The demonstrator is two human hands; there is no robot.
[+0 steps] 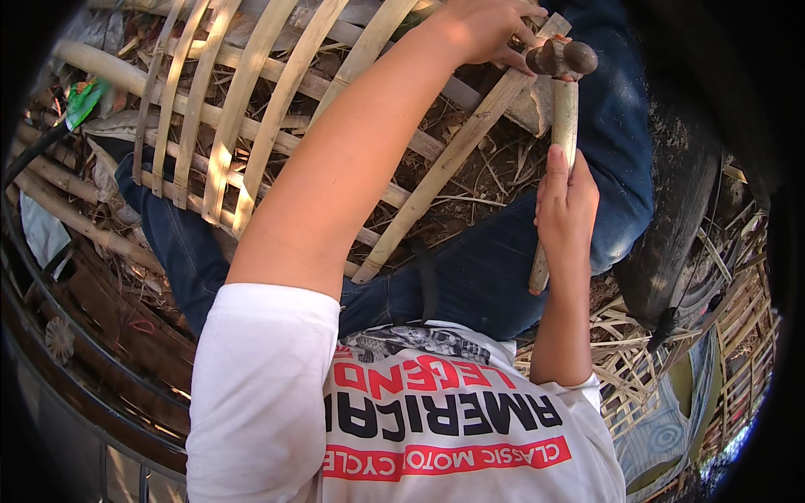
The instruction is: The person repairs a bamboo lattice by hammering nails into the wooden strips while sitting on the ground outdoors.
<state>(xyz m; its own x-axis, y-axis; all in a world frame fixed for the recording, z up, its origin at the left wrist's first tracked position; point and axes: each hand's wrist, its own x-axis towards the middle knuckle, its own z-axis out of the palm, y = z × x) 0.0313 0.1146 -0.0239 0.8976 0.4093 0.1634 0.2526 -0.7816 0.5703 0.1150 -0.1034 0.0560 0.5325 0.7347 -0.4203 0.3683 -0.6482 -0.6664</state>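
Observation:
My right hand (pixel 568 205) is wrapped round the wooden handle of a hammer (pixel 565 117). The hammer's rusty, rounded metal head is over the far end of a light bamboo slat (pixel 444 172). Close beside that head, my left hand (pixel 490 32) bends its fingers down at the slat's end. The hammer head partly hides the fingertips, and what they pinch cannot be made out. The slat lies across a lattice of split bamboo strips (pixel 260 101) on the ground between my legs.
My legs in blue jeans (pixel 478 251) flank the lattice. Bamboo poles (pixel 80 222) and a curved dark metal frame (pixel 50 285) lie on the left. To the right are a dark log-like piece (pixel 671 210), woven bamboo (pixel 746 318) and a patterned cloth (pixel 662 432). Dry litter covers the soil.

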